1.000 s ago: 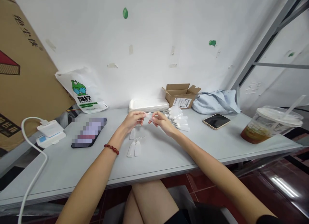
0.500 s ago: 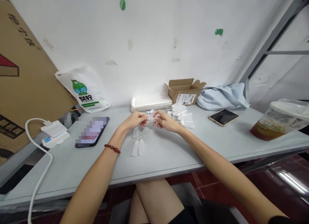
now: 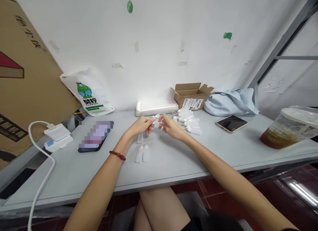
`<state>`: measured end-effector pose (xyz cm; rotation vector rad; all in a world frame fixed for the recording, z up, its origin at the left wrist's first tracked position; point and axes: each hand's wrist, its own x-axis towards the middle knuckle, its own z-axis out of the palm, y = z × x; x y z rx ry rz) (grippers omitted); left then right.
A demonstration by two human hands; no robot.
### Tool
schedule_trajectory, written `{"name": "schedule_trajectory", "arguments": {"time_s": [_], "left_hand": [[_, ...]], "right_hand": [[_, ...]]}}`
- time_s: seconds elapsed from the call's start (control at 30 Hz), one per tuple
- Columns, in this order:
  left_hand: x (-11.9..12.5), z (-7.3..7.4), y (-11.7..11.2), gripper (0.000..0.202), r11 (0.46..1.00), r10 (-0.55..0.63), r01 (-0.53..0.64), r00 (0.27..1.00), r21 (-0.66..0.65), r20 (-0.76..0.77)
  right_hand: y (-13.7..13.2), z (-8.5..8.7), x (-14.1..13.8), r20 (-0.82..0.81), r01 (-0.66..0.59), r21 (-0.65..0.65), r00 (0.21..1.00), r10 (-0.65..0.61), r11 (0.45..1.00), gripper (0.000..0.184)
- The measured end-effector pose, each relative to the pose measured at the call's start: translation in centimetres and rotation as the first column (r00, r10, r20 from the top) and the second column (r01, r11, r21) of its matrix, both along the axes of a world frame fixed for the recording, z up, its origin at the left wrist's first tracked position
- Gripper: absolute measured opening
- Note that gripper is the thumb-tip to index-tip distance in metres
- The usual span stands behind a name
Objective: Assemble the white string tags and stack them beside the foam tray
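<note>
In front of me on the desk, my left hand (image 3: 142, 125) is closed in a pinch on a small translucent white piece (image 3: 156, 123). My right hand (image 3: 171, 127) meets it from the other side, thumb and fingers pinched at the piece's right end. Fingers cover most of it. Just beyond the fingertips lie small white caps (image 3: 157, 116). Closer to me rest a few flat, translucent white bottle-like pieces (image 3: 139, 154) with thin curved tips. Right of my right hand is a pile of similar white pieces (image 3: 192, 122) with thin metal-looking tips.
White trays (image 3: 156, 107) are stacked by the wall, beside an open cardboard box (image 3: 190, 96) and a pale blue cloth bag (image 3: 231, 101). Phones lie left (image 3: 95, 136) and right (image 3: 232, 123). A drink cup (image 3: 280, 131) stands far right; a white cable (image 3: 51, 168) runs left.
My right fingers, spread apart before, have closed in toward the piece at my left fingertips. The whole view has shifted slightly; objects on the desk lie as before.
</note>
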<state>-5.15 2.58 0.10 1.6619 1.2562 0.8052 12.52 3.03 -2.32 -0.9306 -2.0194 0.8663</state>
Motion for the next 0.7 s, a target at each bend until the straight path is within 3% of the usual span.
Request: {"name": "schedule_trajectory", "arguments": {"time_s": [0.2, 0.47, 0.7], "left_hand": [[-0.09, -0.38, 0.40, 0.042, 0.998, -0.061, 0.061, 0.998, -0.007, -0.019], [0.13, -0.28, 0.06, 0.038, 0.996, -0.093, 0.093, 0.994, 0.012, 0.060], [0.74, -0.87, 0.31, 0.048, 0.999, -0.035, 0.034, 0.999, 0.014, 0.020]], "right_hand": [[0.36, -0.01, 0.36, 0.023, -0.011, -0.062, 1.000, 0.012, 0.998, 0.006], [0.49, 0.27, 0.78, -0.029, -0.035, -0.275, 0.999, 0.028, 0.961, 0.003], [0.24, 0.13, 0.45, 0.055, 0.065, -0.057, 0.997, -0.062, 0.996, 0.006]]}}
